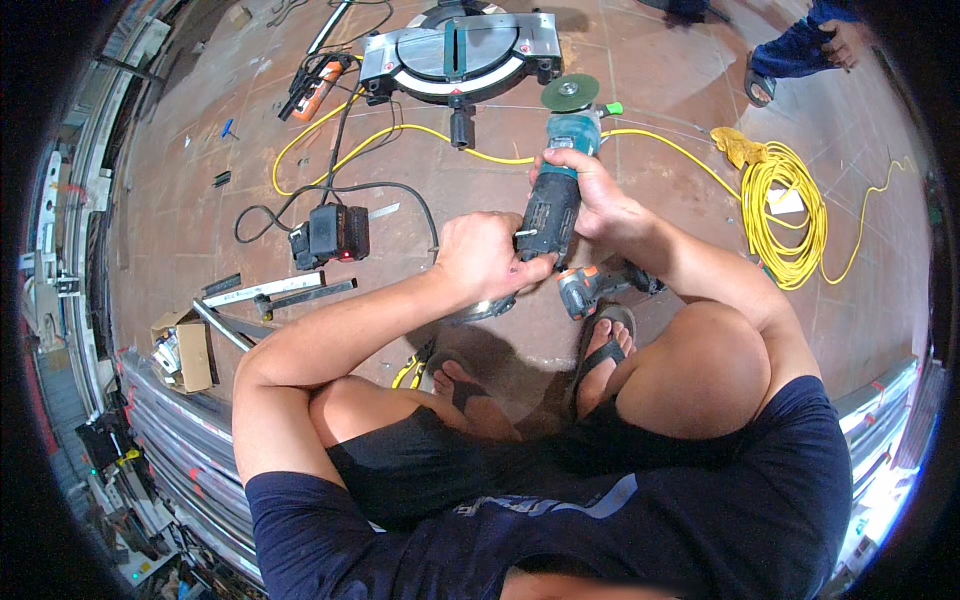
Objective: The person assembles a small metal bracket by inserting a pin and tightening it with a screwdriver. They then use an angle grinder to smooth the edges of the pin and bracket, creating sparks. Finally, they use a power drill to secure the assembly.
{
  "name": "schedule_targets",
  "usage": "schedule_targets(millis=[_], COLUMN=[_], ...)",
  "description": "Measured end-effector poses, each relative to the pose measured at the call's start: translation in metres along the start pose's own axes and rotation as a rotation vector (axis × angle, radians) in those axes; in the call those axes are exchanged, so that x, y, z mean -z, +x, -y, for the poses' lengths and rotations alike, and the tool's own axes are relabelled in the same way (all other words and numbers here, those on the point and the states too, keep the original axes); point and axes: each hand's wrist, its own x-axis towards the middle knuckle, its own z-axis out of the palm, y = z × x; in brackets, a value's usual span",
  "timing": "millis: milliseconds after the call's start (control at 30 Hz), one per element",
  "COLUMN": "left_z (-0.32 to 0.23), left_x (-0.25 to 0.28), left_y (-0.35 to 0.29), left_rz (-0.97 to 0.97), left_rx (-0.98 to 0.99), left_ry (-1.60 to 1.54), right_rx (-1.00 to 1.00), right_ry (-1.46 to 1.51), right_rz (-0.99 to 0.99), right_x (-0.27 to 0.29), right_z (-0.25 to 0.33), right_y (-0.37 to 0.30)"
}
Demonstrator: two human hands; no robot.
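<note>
An angle grinder (552, 205) with a teal head and dark body is held up before me, tilted, its green disc (570, 93) at the far end. My right hand (598, 190) wraps round the body just behind the head. At the rear end my left hand (485, 252) is closed, its thumb pressed against the casing; its fingertips are partly hidden. A short pale piece sticks out by the left knuckles, too small to name. Beneath the grinder, an orange and black cordless power tool (580, 292) lies on the floor near my foot. A shiny round metal part (485, 311) shows under my left hand.
A mitre saw (460, 60) stands ahead. A yellow hose (785, 225) lies coiled at right beside a yellow glove (738, 148). Left are a black battery pack (335, 235), metal bars (265, 290) and a cardboard box (190, 355). Another person's leg (800, 48) shows far right.
</note>
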Motion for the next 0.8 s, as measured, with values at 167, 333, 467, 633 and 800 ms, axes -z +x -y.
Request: schedule_targets(millis=[167, 333, 467, 633, 800], left_z=[0.008, 0.008, 0.005, 0.009, 0.045], left_x=[0.007, 0.004, -0.002, -0.009, -0.021], left_y=[-0.001, -0.012, -0.022, -0.027, -0.02], left_rz=[-0.023, -0.045, -0.085, -0.064, -0.115], left_rx=[-0.079, -0.093, -0.06, -0.027, -0.16], left_ry=[-0.013, -0.101, -0.126, -0.176, -0.235], right_rx=[-0.028, -0.005, -0.021, -0.017, -0.067], right_ry=[0.028, 0.025, 0.032, -0.073, -0.081], right_rz=[0.059, 0.046, -0.033, -0.048, -0.021], right_x=[-0.008, -0.017, -0.02, -0.023, -0.027], right_z=[-0.002, -0.004, -0.006, -0.01, -0.014], right_y=[-0.006, -0.013, -0.015, -0.02, -0.025])
